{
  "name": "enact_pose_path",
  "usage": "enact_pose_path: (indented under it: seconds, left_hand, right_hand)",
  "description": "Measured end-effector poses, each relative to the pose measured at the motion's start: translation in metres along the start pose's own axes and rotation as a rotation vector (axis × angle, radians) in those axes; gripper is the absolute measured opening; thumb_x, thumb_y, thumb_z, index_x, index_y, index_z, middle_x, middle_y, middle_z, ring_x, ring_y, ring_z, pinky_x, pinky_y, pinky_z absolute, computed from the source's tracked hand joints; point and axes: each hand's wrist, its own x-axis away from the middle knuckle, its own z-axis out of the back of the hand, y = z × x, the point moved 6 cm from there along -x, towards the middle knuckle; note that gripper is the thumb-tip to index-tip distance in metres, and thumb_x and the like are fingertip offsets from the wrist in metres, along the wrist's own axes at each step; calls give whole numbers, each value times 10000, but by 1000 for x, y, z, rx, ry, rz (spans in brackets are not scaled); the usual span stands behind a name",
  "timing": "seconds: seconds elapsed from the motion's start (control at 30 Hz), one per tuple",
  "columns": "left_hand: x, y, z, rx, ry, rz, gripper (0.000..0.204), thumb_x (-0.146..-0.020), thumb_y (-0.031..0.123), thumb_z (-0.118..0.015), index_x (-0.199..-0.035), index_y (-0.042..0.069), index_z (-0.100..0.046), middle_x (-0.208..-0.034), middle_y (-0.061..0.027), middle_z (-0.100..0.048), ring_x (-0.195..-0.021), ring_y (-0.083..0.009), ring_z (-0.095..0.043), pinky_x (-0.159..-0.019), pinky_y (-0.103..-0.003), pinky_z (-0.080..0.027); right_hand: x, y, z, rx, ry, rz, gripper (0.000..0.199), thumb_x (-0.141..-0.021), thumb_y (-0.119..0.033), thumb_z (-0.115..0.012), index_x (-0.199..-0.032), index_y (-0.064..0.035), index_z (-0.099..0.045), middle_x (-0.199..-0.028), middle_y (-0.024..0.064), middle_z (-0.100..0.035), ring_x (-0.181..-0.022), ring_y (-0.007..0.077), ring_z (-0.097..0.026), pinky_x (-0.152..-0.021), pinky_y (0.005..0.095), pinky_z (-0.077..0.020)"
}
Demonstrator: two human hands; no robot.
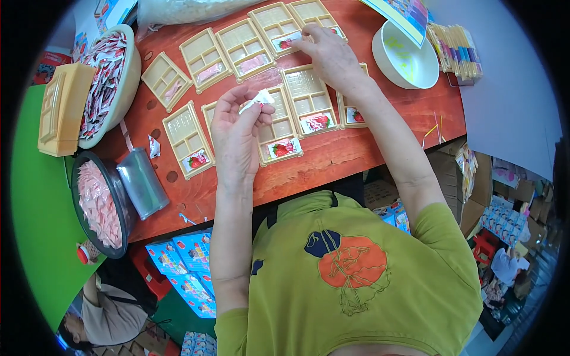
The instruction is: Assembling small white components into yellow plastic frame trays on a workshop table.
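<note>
My left hand [236, 127] is closed in a pinch on a small white sachet [259, 101] with red print, held above the trays. My right hand [333, 59] reaches to the far row, fingers apart. One of its fingertips touches the end of a strawberry-print sachet [285, 43] in the lower compartment of a beige compartment tray [270, 18]. Around both hands lie several more such trays. Nearer ones, like the tray [306, 98] with a strawberry sachet [317, 122], show the print; two far trays hold pink sachets [210, 72]. My right forearm partly covers another tray [365, 74].
At left stand a cream bowl [132, 77] of red-and-white sachets, stacked beige trays [64, 110] and a dark bowl [122, 219] of pink sachets. A clear box [142, 183] lies beside them. A white bowl [409, 71] and bundled sticks [460, 53] stand right. Another person [116, 314] is lower left.
</note>
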Motion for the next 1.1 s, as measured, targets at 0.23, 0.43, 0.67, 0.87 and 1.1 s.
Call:
enact_pose_path:
  seconds: [0.23, 0.43, 0.67, 0.87, 1.1]
  left_hand:
    - [-6, -1, 7, 6, -20, -14, 314, -931, -61, -613, -1230, -14, -532, -1164, -129, -636, -904, -169, -683, -776, -264, -563]
    - [-10, 1, 5, -29, -22, -24, 341, -918, -77, -613, -1247, -42, -532, -1156, -136, -634, -952, -194, -692, -853, -282, -581]
    - [-21, 5, 8, 56, -46, -1, 339, -916, -86, -614, -1244, -83, -528, -1162, -181, -643, -996, -235, -702, -920, -316, -590]
    - [-22, 9, 6, -25, -23, 3, 232, -968, 49, -646, -1156, -79, -603, -938, -151, -712, -827, -188, -720, -747, -264, -600]
    - [-55, 21, 22, -482, 191, -171, 234, -995, 187, -646, -987, -44, -676, -814, -112, -703, -668, -131, -655, -567, -250, -497]
  right_hand:
    - [-8, 23, -3, -223, 81, -229, 227, -933, -117, -625, -1147, -80, -691, -1160, 131, -618, -1068, 319, -622, -899, 408, -525]
    - [-21, 20, 1, -230, -38, -275, 265, -949, -214, -633, -1156, -54, -675, -1161, 135, -612, -1021, 296, -634, -903, 401, -514]
    - [-11, -66, 21, -897, -372, 65, 273, -939, -46, -625, -1211, -76, -623, -1217, 51, -599, -934, 143, -589, -813, 282, -514]
    - [-8, -56, 8, -888, -182, -95, 172, -985, -150, -618, -1065, -3, -658, -896, 53, -641, -809, 128, -600, -726, 292, -499]
    - [-28, -42, -9, -759, -280, -508, 419, -964, -344, -608, -892, 63, -675, -674, 57, -611, -684, 129, -593, -664, 328, -489]
